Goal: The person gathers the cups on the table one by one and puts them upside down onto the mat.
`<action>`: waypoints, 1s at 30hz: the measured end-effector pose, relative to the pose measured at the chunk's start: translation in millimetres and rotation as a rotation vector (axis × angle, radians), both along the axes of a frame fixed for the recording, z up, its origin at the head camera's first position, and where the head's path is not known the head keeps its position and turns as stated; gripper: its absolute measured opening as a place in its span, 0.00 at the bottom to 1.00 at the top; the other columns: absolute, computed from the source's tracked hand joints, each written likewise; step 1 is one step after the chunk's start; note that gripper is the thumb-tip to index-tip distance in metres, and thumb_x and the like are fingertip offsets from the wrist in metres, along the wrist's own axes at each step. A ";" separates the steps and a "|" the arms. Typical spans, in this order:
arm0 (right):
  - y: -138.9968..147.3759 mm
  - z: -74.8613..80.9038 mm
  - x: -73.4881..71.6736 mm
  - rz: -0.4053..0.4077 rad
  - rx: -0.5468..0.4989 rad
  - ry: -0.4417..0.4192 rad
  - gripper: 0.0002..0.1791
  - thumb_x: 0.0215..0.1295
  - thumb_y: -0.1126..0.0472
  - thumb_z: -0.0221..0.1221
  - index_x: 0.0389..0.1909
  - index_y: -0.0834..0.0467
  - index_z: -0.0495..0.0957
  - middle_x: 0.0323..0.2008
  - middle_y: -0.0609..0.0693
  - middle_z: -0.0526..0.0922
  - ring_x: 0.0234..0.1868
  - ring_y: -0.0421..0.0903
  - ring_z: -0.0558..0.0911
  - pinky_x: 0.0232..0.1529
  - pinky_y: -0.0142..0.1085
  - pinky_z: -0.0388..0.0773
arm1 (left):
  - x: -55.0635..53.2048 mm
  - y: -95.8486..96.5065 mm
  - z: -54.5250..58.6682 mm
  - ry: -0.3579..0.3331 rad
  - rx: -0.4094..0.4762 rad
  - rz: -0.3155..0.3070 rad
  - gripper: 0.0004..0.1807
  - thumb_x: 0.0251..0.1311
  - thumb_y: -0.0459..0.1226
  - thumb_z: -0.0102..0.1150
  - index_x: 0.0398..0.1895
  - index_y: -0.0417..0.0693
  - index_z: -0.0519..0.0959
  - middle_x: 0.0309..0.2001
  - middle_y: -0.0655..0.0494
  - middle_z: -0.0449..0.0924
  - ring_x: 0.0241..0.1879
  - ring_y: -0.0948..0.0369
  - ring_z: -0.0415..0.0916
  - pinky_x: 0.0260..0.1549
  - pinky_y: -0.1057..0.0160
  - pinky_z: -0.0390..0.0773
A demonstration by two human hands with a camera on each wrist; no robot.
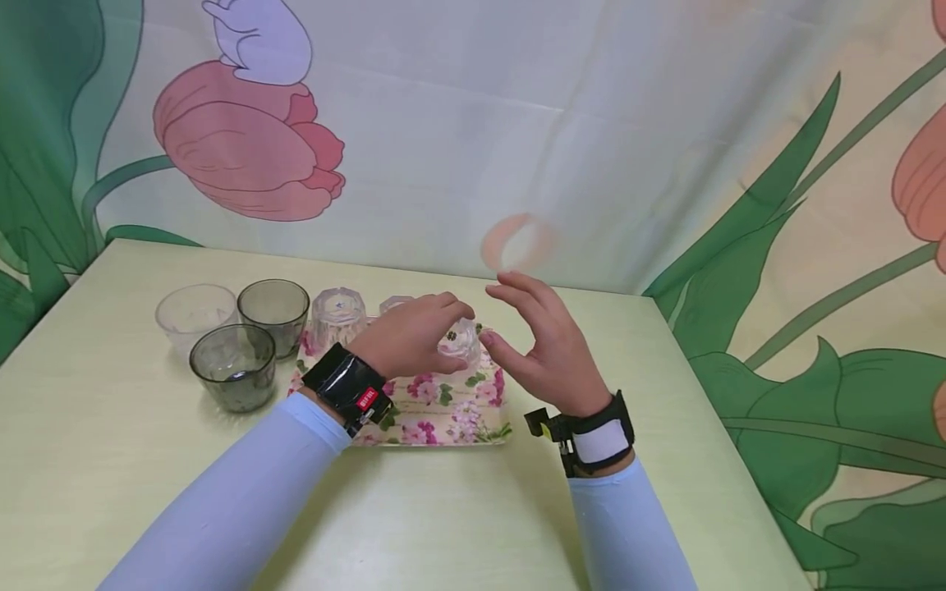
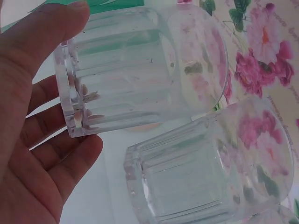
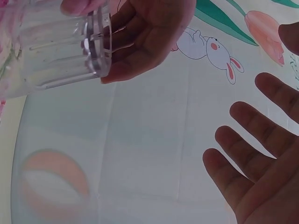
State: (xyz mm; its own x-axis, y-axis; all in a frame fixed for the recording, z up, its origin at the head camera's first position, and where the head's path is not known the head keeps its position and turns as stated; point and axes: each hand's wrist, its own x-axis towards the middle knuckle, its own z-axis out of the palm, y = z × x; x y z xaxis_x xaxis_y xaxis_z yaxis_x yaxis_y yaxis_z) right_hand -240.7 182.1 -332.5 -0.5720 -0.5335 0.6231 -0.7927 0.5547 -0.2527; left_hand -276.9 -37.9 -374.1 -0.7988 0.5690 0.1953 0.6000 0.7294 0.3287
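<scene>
A clear faceted glass [image 1: 460,343] stands upside down at the right part of a flowered tray [image 1: 451,431]. My left hand [image 1: 414,332] reaches over the tray and holds this glass by its base, thumb on one side and fingers on the other. In the left wrist view the mouth of the glass [image 2: 140,70] is down at the tray, and a second upturned glass [image 2: 187,172] stands beside it. My right hand [image 1: 550,357] hovers just right of the held glass, fingers spread and holding nothing.
Another upturned clear glass [image 1: 338,314] stands at the tray's back left, and one more [image 1: 395,303] is partly hidden behind my left hand. Left of the tray are two smoky grey cups [image 1: 235,377] and a wider clear cup [image 1: 194,316]. A printed curtain [image 1: 443,148] hangs behind the table.
</scene>
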 end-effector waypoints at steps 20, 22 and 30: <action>0.1 -0.2 1.1 -0.012 0.014 -0.028 0.26 0.65 0.52 0.63 0.63 0.55 0.76 0.67 0.54 0.72 0.69 0.51 0.70 0.66 0.49 0.72 | -12.9 16.0 -10.8 0.019 -0.055 -0.013 0.35 0.55 0.49 0.73 0.64 0.46 0.74 0.50 0.53 0.77 0.43 0.59 0.78 0.42 0.61 0.82; 0.0 -0.7 1.0 -0.015 0.016 -0.029 0.26 0.65 0.51 0.63 0.63 0.55 0.76 0.67 0.54 0.72 0.69 0.51 0.70 0.66 0.49 0.72 | -15.1 17.2 -13.3 0.023 -0.063 -0.011 0.35 0.55 0.50 0.72 0.64 0.47 0.73 0.50 0.54 0.77 0.43 0.60 0.77 0.42 0.62 0.82; 0.2 -1.5 -0.3 -0.016 0.019 -0.026 0.25 0.65 0.51 0.63 0.62 0.55 0.76 0.67 0.55 0.72 0.69 0.51 0.70 0.66 0.50 0.72 | -21.7 20.2 -17.1 0.027 -0.067 -0.016 0.37 0.57 0.50 0.71 0.67 0.47 0.71 0.52 0.53 0.77 0.45 0.59 0.77 0.45 0.61 0.82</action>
State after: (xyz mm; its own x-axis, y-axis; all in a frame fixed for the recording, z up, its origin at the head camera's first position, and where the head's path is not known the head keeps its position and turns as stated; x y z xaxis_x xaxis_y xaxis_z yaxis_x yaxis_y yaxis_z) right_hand -241.1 182.3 -334.0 -0.5962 -0.5354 0.5982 -0.7770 0.5722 -0.2624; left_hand -298.6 -17.7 -391.2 -0.7847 0.5939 0.1776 0.6194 0.7397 0.2631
